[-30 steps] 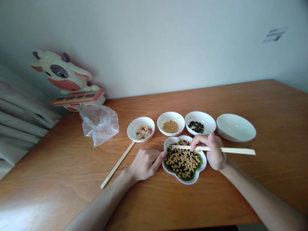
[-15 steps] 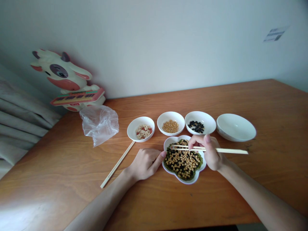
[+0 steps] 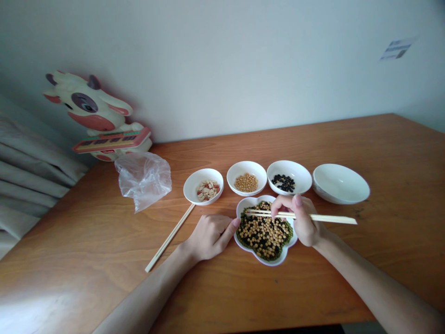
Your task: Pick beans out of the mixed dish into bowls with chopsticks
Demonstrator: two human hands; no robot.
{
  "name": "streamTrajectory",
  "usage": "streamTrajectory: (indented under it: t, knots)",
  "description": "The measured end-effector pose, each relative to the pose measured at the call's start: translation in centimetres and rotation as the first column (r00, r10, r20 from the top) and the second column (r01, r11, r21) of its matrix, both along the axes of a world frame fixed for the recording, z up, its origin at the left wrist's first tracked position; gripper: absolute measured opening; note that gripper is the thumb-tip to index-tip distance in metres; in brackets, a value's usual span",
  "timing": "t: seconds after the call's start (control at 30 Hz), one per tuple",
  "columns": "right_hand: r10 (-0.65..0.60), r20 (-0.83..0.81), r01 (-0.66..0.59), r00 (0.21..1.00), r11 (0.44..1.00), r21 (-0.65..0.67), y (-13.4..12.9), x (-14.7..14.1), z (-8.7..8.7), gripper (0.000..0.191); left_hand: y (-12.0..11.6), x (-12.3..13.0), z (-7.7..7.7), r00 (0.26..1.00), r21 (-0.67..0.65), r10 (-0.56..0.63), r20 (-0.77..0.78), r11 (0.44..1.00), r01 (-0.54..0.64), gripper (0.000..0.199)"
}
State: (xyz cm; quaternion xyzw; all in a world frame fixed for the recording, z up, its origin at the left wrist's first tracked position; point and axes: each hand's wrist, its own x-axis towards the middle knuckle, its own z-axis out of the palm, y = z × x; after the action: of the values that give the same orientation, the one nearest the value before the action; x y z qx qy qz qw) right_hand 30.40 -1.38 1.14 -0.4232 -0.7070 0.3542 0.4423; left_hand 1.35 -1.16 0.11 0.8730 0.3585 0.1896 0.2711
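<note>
Holding wooden chopsticks [image 3: 313,217] in the right hand [image 3: 302,222], fingers [image 3: 283,202] pressed together around them, their tips above a white flower-shaped dish [image 3: 267,262] heaped with mixed soybeans, black beans and small green beans [image 3: 264,234]. Whether the tips grip a bean, I cannot tell. The left hand [image 3: 208,237] rests on the wooden table [image 3: 86,246], fingers loosely together, its thumb [image 3: 231,230] touching the dish's rim. A loose chopstick [image 3: 170,237] lies just beside it. Behind the dish stand a bowl of peanuts [image 3: 189,190], a bowl of soybeans [image 3: 246,167], a bowl of black beans [image 3: 285,164] and a wider white bowl [image 3: 340,195].
</note>
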Motion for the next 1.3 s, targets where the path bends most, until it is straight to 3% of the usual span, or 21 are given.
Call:
streamTrajectory:
  t: [1.3]
  knots:
    - [-0.008,-0.004,0.008,1.0,0.999,0.039,-0.01,-0.08,0.01,0.074,0.05,-0.12,-0.27,1.0,-0.003,-0.007,0.009,1.0,0.007,0.046]
